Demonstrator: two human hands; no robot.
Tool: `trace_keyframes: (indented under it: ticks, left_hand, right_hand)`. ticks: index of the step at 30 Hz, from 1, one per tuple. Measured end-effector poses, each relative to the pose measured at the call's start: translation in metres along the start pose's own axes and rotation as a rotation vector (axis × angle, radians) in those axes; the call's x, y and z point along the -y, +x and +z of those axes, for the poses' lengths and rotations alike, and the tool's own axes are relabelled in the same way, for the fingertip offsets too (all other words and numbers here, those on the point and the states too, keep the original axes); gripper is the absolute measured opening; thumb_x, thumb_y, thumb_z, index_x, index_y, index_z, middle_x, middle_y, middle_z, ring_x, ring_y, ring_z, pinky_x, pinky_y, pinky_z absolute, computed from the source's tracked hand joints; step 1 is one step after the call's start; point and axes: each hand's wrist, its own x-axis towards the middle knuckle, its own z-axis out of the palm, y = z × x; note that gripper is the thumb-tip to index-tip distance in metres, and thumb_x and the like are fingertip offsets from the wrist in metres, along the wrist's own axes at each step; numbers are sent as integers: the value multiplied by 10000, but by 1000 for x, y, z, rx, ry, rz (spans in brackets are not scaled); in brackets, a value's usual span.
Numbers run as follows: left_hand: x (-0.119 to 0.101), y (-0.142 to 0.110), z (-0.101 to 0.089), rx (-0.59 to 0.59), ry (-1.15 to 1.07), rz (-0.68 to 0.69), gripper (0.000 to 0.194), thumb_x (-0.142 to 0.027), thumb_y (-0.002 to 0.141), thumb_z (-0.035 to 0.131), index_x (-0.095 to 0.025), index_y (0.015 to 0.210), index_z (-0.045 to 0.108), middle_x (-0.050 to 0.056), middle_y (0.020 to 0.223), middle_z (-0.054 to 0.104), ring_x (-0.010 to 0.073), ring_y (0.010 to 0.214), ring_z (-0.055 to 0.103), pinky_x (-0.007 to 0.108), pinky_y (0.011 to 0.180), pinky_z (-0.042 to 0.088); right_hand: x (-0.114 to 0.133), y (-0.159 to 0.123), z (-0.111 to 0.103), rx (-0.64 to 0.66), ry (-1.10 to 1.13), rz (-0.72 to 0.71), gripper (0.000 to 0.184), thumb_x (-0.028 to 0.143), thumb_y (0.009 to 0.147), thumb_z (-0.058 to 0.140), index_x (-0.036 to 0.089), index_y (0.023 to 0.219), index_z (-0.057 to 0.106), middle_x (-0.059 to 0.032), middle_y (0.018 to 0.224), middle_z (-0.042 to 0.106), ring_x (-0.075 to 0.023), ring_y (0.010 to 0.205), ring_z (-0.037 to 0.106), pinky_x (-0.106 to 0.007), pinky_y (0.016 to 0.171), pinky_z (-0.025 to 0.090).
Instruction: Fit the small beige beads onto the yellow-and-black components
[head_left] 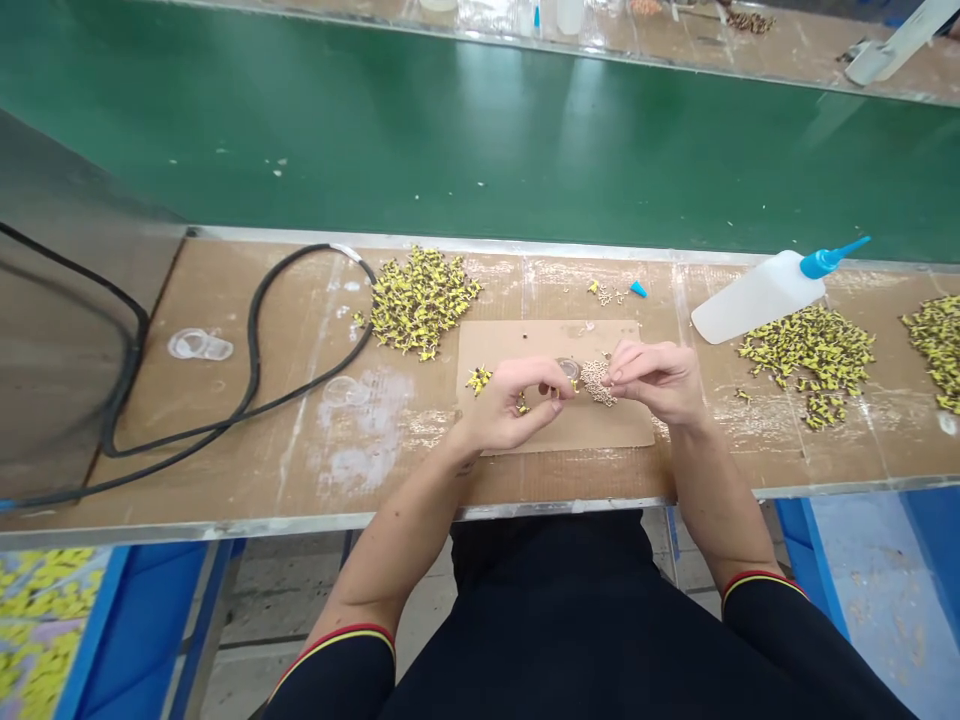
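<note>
Over the left part of a cardboard sheet (555, 435), my left hand (517, 400) is closed in a pinch on a small yellow-and-black piece. My right hand (656, 378) pinches something tiny and pale at its fingertips, too small to name. Between the hands lie a heap of small beige pieces (598, 382) and a small round clear dish (568, 369), partly behind my left fingers. Just left of my left hand sit a few yellow-and-black pieces (478, 379). The two hands are apart.
A large pile of yellow-and-black pieces (424, 300) lies left, beside a looped black cable (255, 340). At right, a white squeeze bottle (757, 298) with a blue nozzle lies by another pile (810, 355). A blue cap (638, 289) rests behind the sheet. Beyond runs a green belt (480, 130).
</note>
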Motion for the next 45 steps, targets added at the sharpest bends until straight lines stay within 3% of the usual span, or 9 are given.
trace_keyframes:
  ticks: [6,11,18,29,34,38,42,45]
  left_hand:
    - [-4,3,8,-66,-3,22,173,-363,971,634,-209,935,703,45,807,735,138,694,633,277,663,521]
    - [-6,3,11,-20,14,-42,185,-324,984,612,-207,868,696,27,750,706,132,679,622,272,668,505]
    - [-5,3,13,-77,63,-7,122,-190,957,567,-192,846,618,9,751,658,114,663,564,243,657,479]
    - [-2,5,13,-147,88,-61,140,-213,954,570,-175,833,632,2,732,658,100,650,571,222,644,471]
    - [14,1,4,-306,34,-91,151,-236,895,668,-162,1022,702,57,926,744,120,762,661,234,697,526]
    - [24,-1,-6,-447,64,-159,180,-213,885,681,-170,1052,731,46,927,746,117,771,675,233,710,542]
    - [23,1,-10,-484,99,-194,135,-248,930,663,-180,1007,751,17,838,726,96,701,634,227,681,531]
    - [22,2,-10,-473,115,-144,128,-265,946,664,-192,1003,752,15,854,717,91,721,631,219,682,528]
  right_hand:
    - [3,0,17,43,-13,-73,96,327,810,866,278,762,800,3,714,691,-136,639,631,-305,586,537]
    - [1,-2,23,77,-33,-75,138,344,806,871,250,744,790,1,710,648,-131,631,604,-293,569,520]
    - [3,-4,26,23,-159,-125,17,256,858,820,268,861,807,0,743,670,-126,630,604,-274,545,497]
    - [8,-3,32,-20,-446,-206,88,160,934,670,236,935,714,-20,817,686,-132,650,604,-273,554,500]
    - [2,0,10,51,-582,-131,86,178,951,641,220,909,702,-36,836,690,-158,699,616,-306,632,508]
    - [-9,0,2,119,-720,-31,122,208,962,617,219,880,707,-49,852,704,-187,757,635,-329,685,492]
    - [-17,-1,3,163,-798,36,129,211,957,613,215,879,716,-61,871,712,-206,802,647,-328,698,476]
    - [-19,0,4,187,-818,73,138,215,956,610,211,872,719,-62,866,714,-208,799,648,-325,692,467]
